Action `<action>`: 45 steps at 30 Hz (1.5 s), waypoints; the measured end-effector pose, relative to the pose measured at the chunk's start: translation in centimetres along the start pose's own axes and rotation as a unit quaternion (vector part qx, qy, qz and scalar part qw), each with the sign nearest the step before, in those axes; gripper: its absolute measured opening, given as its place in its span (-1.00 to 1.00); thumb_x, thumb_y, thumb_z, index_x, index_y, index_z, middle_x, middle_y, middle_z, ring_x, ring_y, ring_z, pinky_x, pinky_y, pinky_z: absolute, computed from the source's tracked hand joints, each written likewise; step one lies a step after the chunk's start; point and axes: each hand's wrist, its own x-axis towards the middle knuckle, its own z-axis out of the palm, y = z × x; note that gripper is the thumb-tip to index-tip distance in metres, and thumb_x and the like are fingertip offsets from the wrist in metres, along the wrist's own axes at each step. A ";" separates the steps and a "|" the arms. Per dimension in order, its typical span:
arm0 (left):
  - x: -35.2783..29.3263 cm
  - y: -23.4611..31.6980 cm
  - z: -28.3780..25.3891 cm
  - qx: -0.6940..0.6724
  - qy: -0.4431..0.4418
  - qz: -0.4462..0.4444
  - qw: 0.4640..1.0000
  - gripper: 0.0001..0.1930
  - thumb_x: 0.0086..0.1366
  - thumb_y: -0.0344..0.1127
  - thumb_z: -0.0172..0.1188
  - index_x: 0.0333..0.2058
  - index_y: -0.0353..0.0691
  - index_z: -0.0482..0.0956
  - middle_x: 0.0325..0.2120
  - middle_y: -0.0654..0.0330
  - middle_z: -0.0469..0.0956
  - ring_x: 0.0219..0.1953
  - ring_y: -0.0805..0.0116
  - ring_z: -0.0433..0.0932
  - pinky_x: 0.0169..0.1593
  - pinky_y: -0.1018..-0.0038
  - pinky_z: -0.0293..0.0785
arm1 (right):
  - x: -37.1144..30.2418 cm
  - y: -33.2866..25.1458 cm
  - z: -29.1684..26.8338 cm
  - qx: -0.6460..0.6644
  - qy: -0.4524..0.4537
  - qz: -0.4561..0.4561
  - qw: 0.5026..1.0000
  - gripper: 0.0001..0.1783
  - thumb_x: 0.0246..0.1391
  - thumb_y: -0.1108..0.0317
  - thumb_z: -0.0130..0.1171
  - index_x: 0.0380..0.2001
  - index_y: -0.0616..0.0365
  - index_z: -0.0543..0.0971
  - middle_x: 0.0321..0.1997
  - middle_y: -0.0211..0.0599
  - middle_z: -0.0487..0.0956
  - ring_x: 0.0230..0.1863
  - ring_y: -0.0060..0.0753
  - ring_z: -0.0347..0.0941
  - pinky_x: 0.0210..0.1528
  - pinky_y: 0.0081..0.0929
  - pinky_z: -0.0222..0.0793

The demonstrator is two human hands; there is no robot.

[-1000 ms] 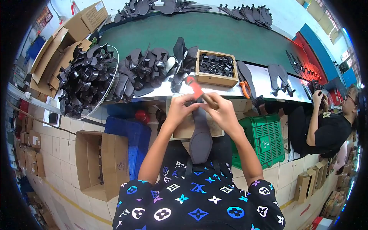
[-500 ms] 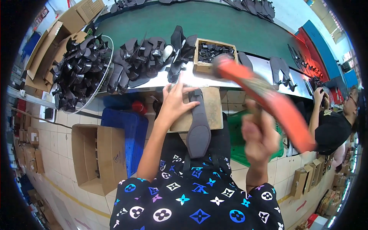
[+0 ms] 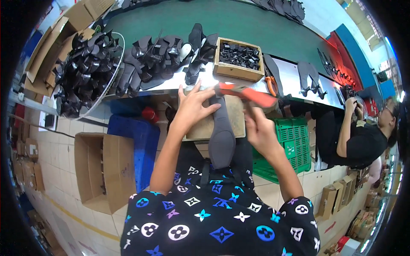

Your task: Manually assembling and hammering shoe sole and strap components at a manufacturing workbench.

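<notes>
A dark grey shoe sole (image 3: 221,145) lies lengthwise, its heel end on a tan work board (image 3: 236,117) and its rounded front reaching over my lap. My left hand (image 3: 194,109) is open beside the heel end, fingers spread and the thumb touching the sole. My right hand (image 3: 264,134) is closed round the handle of a hammer with a long orange-red head (image 3: 252,94). The hammer's dark striking end is over the heel end and hides it, so I cannot tell whether they touch.
A wooden box (image 3: 239,71) of small black pieces stands behind the board. Heeled soles (image 3: 156,59) pile up on the bench at left, beside a filled round basket (image 3: 87,72). Orange-handled pliers (image 3: 270,85) lie right. A green crate (image 3: 292,143) is below; a person (image 3: 363,138) sits far right.
The hammer has swung down and left from its raised position at right, and its head is now over the heel end. My left hand stays beside the sole.
</notes>
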 end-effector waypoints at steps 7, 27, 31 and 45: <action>-2.2 4.2 -3.7 -0.353 -0.067 0.041 0.932 -0.78 0.28 -0.26 0.23 -0.23 -0.29 0.67 -0.40 0.07 0.64 -0.35 0.22 0.61 -0.25 0.40 0.44 | 1.1 -1.3 -1.9 -0.023 0.097 -0.069 0.993 -0.69 0.23 0.49 0.13 0.02 0.32 0.51 -0.30 -0.01 0.63 -0.33 -0.07 0.63 -0.27 -0.38 0.51; -5.1 11.1 -9.5 -0.682 -0.395 -0.071 0.611 -0.71 0.44 -0.24 0.09 -0.18 -0.36 0.68 -0.29 0.14 0.68 -0.19 0.47 0.57 -0.03 0.52 0.42 | 2.4 -3.2 -2.4 0.372 -0.243 -0.251 0.860 -0.61 0.02 0.14 0.38 -0.39 0.34 0.63 -0.37 -0.06 0.59 -0.41 -0.18 0.51 -0.39 -0.37 0.41; -4.7 11.2 -9.6 -0.687 -0.413 -0.024 0.597 -0.73 0.41 -0.27 0.13 -0.17 -0.38 0.67 -0.34 0.12 0.68 -0.29 0.44 0.60 -0.14 0.53 0.44 | 3.4 -3.9 -2.7 0.389 -0.290 -0.327 0.811 -0.61 0.02 0.20 0.38 -0.47 0.41 0.61 -0.46 -0.01 0.57 -0.57 -0.16 0.40 -0.57 -0.36 0.30; -3.6 11.6 -10.8 -0.612 -0.388 -0.039 0.688 -0.63 0.50 -0.16 -0.02 -0.18 -0.45 0.50 -0.33 0.00 0.56 -0.24 0.22 0.54 -0.12 0.39 0.42 | 1.5 -2.2 -1.7 0.392 -0.183 -0.217 0.875 -0.45 -0.02 -0.08 0.40 -0.26 0.25 0.63 -0.22 -0.19 0.58 -0.20 -0.23 0.48 -0.16 -0.33 0.37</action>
